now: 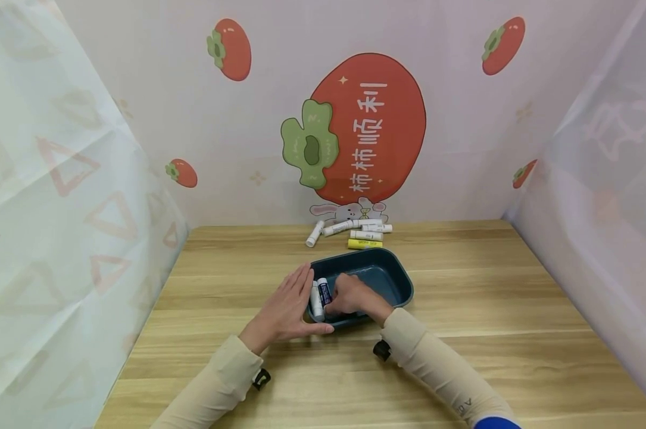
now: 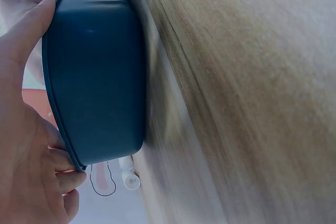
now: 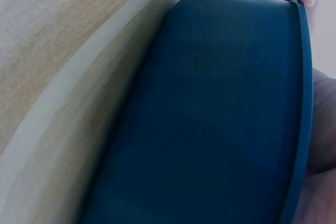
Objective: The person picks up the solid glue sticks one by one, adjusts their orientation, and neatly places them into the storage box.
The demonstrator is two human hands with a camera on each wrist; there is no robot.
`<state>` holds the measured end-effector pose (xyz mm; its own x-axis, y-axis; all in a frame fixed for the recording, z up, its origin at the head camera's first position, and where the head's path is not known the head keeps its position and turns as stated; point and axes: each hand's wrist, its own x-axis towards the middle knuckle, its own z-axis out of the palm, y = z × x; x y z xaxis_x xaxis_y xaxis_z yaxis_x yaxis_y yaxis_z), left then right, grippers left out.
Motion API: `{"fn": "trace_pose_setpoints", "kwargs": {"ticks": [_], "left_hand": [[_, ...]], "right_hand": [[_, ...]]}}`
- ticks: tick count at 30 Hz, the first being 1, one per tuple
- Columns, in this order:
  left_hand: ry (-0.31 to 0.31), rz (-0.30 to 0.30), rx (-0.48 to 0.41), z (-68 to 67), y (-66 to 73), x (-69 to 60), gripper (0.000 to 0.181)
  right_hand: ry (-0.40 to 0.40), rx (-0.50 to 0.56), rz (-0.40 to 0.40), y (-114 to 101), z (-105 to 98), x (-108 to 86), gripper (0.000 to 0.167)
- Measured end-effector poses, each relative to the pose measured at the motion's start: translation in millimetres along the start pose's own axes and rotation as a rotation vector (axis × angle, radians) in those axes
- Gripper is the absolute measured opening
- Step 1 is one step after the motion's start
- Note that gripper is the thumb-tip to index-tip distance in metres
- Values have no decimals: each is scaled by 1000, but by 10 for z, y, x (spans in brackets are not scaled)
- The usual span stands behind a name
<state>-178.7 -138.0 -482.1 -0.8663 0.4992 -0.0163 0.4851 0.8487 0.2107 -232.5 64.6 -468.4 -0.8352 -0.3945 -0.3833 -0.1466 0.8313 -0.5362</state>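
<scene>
A dark teal plastic box sits on the table. Inside its left end lie a white glue stick and, against it, a dark blue glue stick. My right hand reaches into the box with curled fingers and pinches the lower end of the dark blue one; the fingertips are partly hidden. The left hand spans the box's left end, its long fingers extended over the rim and the thumb along the front corner. In the left wrist view, the thumb and fingertips touch the box's rim.
Behind the box lie several white glue sticks and a yellow one, near the back wall. The wood-grain table runs between printed cloth sides. Black wrist gear hangs under the right cuff.
</scene>
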Motion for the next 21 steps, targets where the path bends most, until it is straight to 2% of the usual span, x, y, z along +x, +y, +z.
{"fn": "trace_pose_setpoints", "kwargs": {"ticks": [6, 12, 21], "left_hand": [[-10, -5, 0, -26, 4, -5, 130], [-10, -9, -10, -29, 3, -3, 131], [-4, -20, -27, -2, -14, -4, 132]], "right_hand": [[-12, -14, -18, 7, -17, -7, 35], [-39, -21, -86, 66, -75, -38, 33], [-46, -13, -160, 177, -153, -88, 16]]}}
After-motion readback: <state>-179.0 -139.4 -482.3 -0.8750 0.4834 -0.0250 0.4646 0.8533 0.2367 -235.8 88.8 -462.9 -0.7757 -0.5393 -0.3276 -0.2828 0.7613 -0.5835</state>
